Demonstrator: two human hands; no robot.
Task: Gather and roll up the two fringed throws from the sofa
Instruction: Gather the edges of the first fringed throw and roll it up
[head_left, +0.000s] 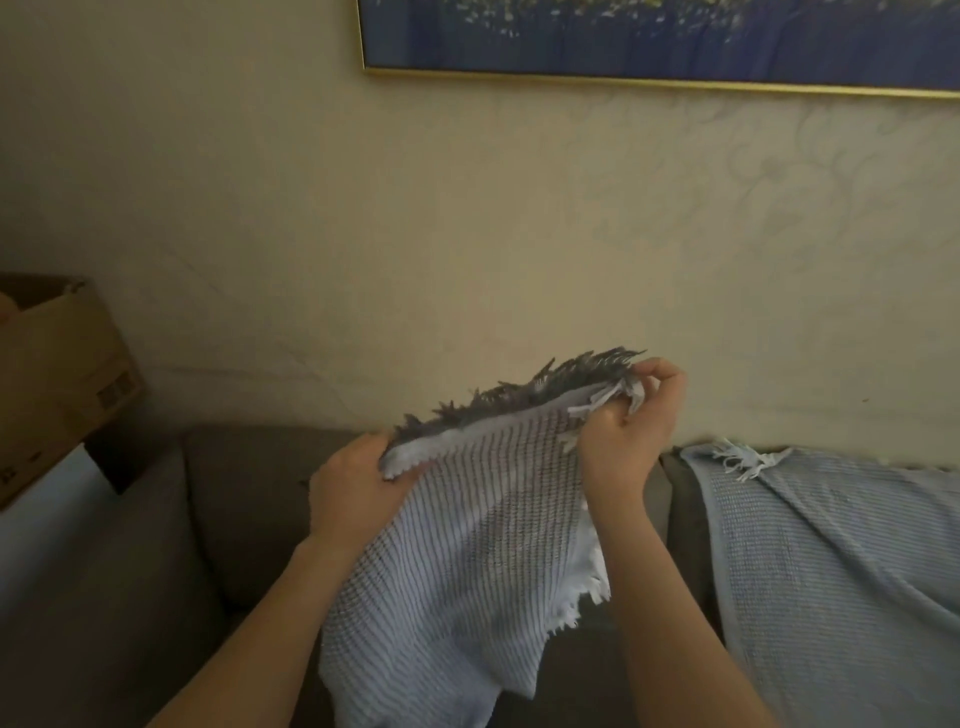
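A pale blue waffle-weave fringed throw (467, 561) hangs in front of me, lifted off the grey sofa (249, 493). My left hand (353, 488) grips its upper left corner. My right hand (628, 426) pinches the upper right corner, with fringe strands sticking out between the fingers. The top fringe stands up dark against the wall. A second pale blue fringed throw (831, 571) lies draped over the sofa back and seat at the right, its fringe bunched at the top edge.
A cardboard box (57, 384) sits at the left, above the sofa arm. A cream patterned wall rises right behind the sofa back. A gold-framed blue picture (649, 36) hangs on that wall at the top.
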